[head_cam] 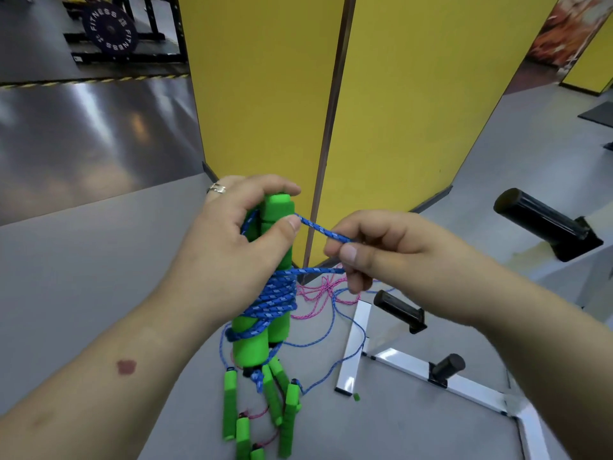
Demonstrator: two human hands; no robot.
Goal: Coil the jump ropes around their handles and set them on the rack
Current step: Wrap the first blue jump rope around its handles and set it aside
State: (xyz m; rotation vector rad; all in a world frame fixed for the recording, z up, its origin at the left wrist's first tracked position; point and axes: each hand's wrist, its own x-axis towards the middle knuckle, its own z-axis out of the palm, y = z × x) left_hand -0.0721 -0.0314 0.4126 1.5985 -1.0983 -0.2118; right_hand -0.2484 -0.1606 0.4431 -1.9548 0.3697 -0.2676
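The left hand (229, 234) grips a pair of green foam handles (265, 293) held upright together above the floor, its fingers (282, 189) curled over the top end and its thumb (282, 227) pressing the blue rope (278, 298) against the foam. A band of blue turns already sits around the middle of the handles. The right hand (374, 257) pinches the free run of the same rope between thumb and forefinger, just beside the handles, with a short loop stretched between the two hands.

The main risk, as I judge it, is slack. If the right hand's pinch loosens, or the left thumb lifts before the next turn is snug, the coil could spring loose and slide down the smooth foam. The two handles could also splay apart under the pull, since only the left hand and the wraps keep them together.

The tail of the blue rope trails down to the grey floor (99, 277), where it crosses a pink rope (318, 293) near the white rack frame (356, 343). Drawing in more rope may drag the pink one along or snag on the frame or on one of its black pegs (398, 310). More green handles (262, 413) lie on the floor below the held pair, some with pink cord, and the tail could catch on them too.

The rack sits on the floor to the right, near but not yet reached.
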